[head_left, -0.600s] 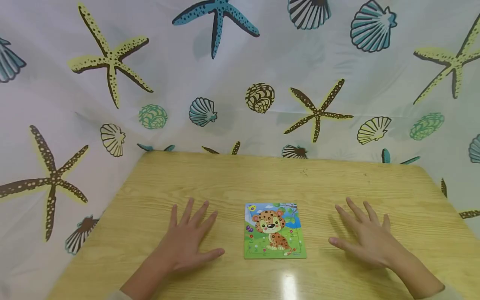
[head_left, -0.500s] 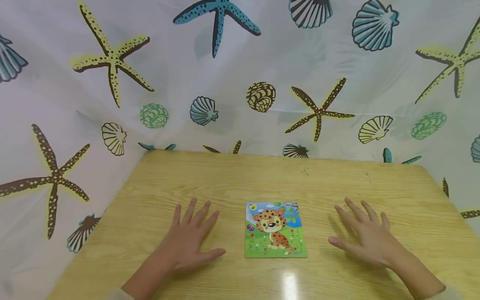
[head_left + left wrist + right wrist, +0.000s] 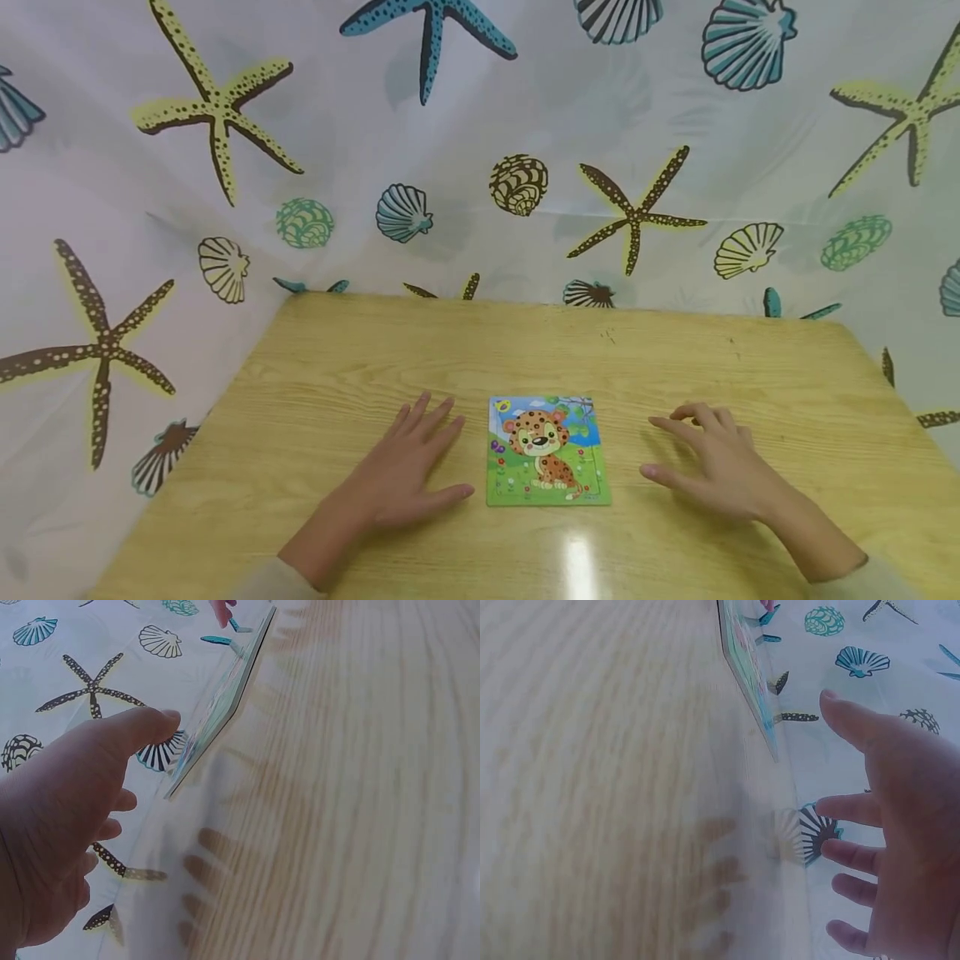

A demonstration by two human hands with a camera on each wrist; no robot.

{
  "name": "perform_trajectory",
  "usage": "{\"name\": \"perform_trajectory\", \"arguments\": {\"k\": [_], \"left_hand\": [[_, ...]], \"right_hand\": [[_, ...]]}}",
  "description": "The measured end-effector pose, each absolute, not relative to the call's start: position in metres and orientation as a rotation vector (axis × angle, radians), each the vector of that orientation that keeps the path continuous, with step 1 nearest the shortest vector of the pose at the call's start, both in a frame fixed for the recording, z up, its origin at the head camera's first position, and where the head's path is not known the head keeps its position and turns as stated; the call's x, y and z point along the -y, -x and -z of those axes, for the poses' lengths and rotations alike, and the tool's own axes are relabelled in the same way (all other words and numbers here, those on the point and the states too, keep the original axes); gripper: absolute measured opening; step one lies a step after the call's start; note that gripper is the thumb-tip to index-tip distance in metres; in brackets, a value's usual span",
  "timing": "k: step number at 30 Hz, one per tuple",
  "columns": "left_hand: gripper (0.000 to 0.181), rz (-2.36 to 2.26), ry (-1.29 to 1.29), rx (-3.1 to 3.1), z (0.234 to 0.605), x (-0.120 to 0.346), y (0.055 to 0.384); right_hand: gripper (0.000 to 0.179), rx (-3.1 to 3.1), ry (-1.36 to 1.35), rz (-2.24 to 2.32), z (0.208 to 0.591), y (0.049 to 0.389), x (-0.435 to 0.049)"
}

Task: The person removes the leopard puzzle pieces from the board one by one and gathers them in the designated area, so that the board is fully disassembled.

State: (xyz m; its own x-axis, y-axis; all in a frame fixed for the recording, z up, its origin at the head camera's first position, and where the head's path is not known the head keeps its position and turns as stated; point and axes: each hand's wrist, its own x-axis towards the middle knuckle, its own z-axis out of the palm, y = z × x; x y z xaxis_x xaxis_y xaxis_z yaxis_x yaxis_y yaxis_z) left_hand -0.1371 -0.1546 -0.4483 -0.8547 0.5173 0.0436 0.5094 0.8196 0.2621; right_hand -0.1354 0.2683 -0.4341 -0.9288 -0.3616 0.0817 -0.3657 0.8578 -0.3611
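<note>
A square jigsaw puzzle with a cartoon leopard on grass lies flat between my two hands. Just left of it is my left hand, fingers extended and thumb pointing toward the puzzle's edge without touching it. On the other side my right hand hovers a little farther away, its fingers slightly bent and holding nothing. The left wrist view has the puzzle edge-on beyond the thumb. From the right wrist, the puzzle also appears edge-on, apart from the spread fingers.
The wooden table carries the puzzle. Behind and beside it hangs a white cloth printed with starfish and shells. A bright reflection lies on the tabletop near the front.
My left hand has moved right, closer to the puzzle. The right hand has shifted slightly left, and its fingers have bent from a spread pose. The puzzle stays on the table.
</note>
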Motion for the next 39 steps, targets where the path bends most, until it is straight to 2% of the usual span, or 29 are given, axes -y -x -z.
{"name": "perform_trajectory", "arguments": {"k": [6, 13, 20, 31, 39], "left_hand": [[0.084, -0.51, -0.878, -2.914, 0.45, 0.142, 0.143], [0.084, -0.745, -0.864, -2.796, 0.461, 0.131, 0.149], [0.086, -0.912, -0.84, -2.699, 0.469, 0.122, 0.151], [0.073, -0.991, -0.866, -2.639, 0.471, 0.111, 0.151], [0.063, -0.931, -0.912, -2.685, 0.476, 0.115, 0.147]], "right_hand": [[0.074, 3.045, -0.652, -0.658, 0.431, 0.144, -0.261], [0.071, 3.084, -0.732, -0.894, 0.432, 0.154, -0.243], [0.069, 3.06, -0.944, -1.026, 0.433, 0.166, -0.218], [0.055, 2.942, -1.037, -1.211, 0.441, 0.185, -0.185], [0.044, 2.982, -0.969, -1.177, 0.442, 0.191, -0.153]]}}
